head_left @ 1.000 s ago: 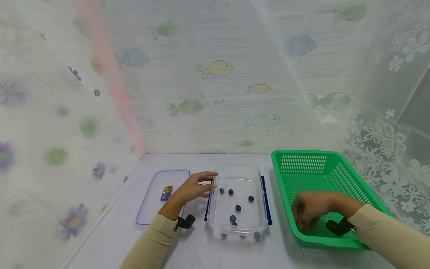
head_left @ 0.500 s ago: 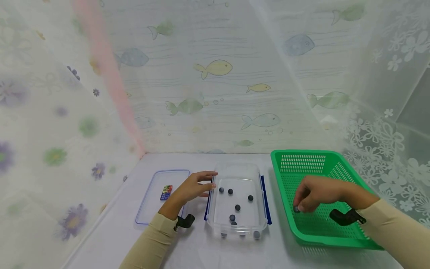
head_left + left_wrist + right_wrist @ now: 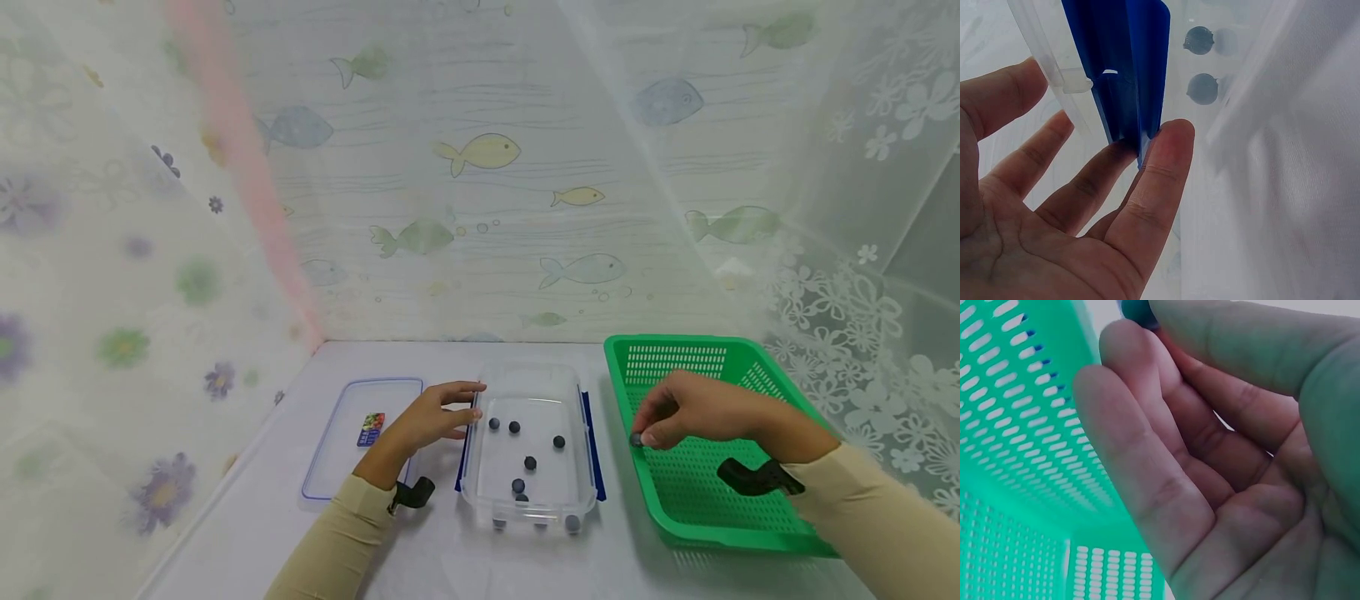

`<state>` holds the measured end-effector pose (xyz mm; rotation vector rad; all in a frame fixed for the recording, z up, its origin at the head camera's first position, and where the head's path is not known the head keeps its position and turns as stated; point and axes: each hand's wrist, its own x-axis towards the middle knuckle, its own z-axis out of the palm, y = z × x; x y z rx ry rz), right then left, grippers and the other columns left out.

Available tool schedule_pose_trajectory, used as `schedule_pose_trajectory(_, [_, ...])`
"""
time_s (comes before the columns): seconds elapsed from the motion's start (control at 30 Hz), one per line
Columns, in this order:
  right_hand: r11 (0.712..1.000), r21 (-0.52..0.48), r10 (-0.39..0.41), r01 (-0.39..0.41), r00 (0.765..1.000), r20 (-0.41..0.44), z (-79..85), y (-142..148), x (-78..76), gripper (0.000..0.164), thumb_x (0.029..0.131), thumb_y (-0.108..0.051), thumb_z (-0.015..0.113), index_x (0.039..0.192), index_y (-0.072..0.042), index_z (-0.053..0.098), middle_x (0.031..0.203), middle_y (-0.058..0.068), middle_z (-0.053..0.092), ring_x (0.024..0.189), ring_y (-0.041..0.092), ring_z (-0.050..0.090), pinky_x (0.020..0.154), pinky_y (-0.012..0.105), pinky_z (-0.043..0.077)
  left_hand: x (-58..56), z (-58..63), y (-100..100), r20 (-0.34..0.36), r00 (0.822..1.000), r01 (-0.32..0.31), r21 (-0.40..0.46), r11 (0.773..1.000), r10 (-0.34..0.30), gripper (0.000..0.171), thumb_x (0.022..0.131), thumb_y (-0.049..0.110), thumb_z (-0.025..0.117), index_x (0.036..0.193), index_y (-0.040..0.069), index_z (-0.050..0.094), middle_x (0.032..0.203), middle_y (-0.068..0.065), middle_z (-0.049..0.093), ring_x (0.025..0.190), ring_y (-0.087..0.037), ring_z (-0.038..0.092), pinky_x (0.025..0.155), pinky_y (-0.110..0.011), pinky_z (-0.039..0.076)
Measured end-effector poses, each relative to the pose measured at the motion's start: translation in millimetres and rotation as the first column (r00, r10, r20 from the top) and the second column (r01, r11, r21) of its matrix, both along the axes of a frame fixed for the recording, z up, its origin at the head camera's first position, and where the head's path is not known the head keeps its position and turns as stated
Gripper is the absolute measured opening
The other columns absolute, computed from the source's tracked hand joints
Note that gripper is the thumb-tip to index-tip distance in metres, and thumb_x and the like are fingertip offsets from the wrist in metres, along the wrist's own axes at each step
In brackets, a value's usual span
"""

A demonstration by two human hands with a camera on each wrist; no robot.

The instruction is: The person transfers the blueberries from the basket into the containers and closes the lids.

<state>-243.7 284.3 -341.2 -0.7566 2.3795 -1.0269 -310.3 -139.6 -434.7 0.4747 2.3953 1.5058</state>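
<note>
Between its thumb and fingertips my right hand (image 3: 693, 408) pinches a blueberry (image 3: 637, 439) at the left rim of the green basket (image 3: 738, 540). In the right wrist view the blueberry (image 3: 1139, 311) shows only partly, at the top edge. My left hand (image 3: 431, 417) rests against the left side of a clear plastic container (image 3: 547, 500), its fingers spread. Seen from the left wrist, the fingers (image 3: 1163, 162) touch the container's hanging blue latch (image 3: 1125, 69). Several blueberries (image 3: 530, 462) lie scattered in the container.
A clear lid (image 3: 330, 467) with a blue rim and a colourful label (image 3: 371, 429) lies left of the container. Another blue latch (image 3: 594, 446) hangs along the container's right side, facing the basket. Printed curtains (image 3: 487, 200) surround the white table.
My right hand has risen from inside the basket and moved left to its rim, with the blueberry coming into sight between its fingers. The left hand has stayed in place.
</note>
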Motion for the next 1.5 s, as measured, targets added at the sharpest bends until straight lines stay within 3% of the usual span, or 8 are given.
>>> schedule_pose_trajectory(0.33, [0.997,0.017,-0.08,0.082,0.994,-0.079,5.1,-36,-7.3,0.014,0.092,-0.024,0.08,0.102,-0.015,0.078,0.095,0.003,0.076,0.088,0.024,0.069,0.077,0.039,0.063,1.4,2.6,0,0.001,1.0,0.0,-0.002,1.0,0.0,0.045,0.097,0.028,0.074,0.141,0.031,0.064,0.153,-0.016,0.053,0.12,-0.029,0.069,0.086,-0.04,0.065])
schedule_pose_trajectory(0.7, [0.996,-0.011,-0.094,0.093,0.991,-0.1,-11.7,-74,-17.9,0.012,0.092,-0.025,0.079,0.1,-0.016,0.077,0.094,0.001,0.077,0.086,0.019,0.07,0.078,0.032,0.061,-1.9,1.1,0,0.01,1.0,0.016,0.01,1.0,-0.016,0.047,0.097,0.03,0.075,0.142,0.031,0.063,0.154,-0.015,0.052,0.121,-0.029,0.068,0.087,-0.039,0.065])
schedule_pose_trajectory(0.87, [0.994,-0.032,-0.105,0.103,0.99,-0.093,-18.2,-81,-18.5,0.013,0.092,-0.023,0.08,0.1,-0.013,0.077,0.094,0.0,0.077,0.086,0.018,0.071,0.079,0.032,0.06,-1.5,2.1,0,0.006,1.0,0.017,0.012,1.0,-0.017,0.047,0.097,0.029,0.074,0.143,0.03,0.063,0.153,-0.015,0.053,0.121,-0.029,0.068,0.087,-0.04,0.065])
schedule_pose_trajectory(1.13, [0.992,0.003,-0.124,0.125,0.985,-0.118,-31.6,-86,-17.9,0.009,0.092,-0.024,0.08,0.099,-0.018,0.077,0.093,-0.006,0.076,0.086,0.014,0.071,0.08,0.031,0.061,1.5,3.0,-3,0.032,0.999,0.013,0.01,1.0,-0.014,0.048,0.096,0.031,0.076,0.142,0.031,0.063,0.154,-0.015,0.052,0.121,-0.028,0.068,0.088,-0.04,0.064])
schedule_pose_trajectory(1.5, [0.993,-0.017,-0.121,0.12,0.985,-0.124,-28.3,-88,-17.7,0.012,0.091,-0.021,0.08,0.1,-0.013,0.077,0.093,-0.003,0.076,0.086,0.015,0.071,0.08,0.032,0.061,0.6,2.5,-2,0.022,0.999,0.029,0.005,1.0,-0.029,0.046,0.098,0.028,0.073,0.143,0.03,0.062,0.155,-0.016,0.051,0.122,-0.03,0.067,0.089,-0.042,0.064])
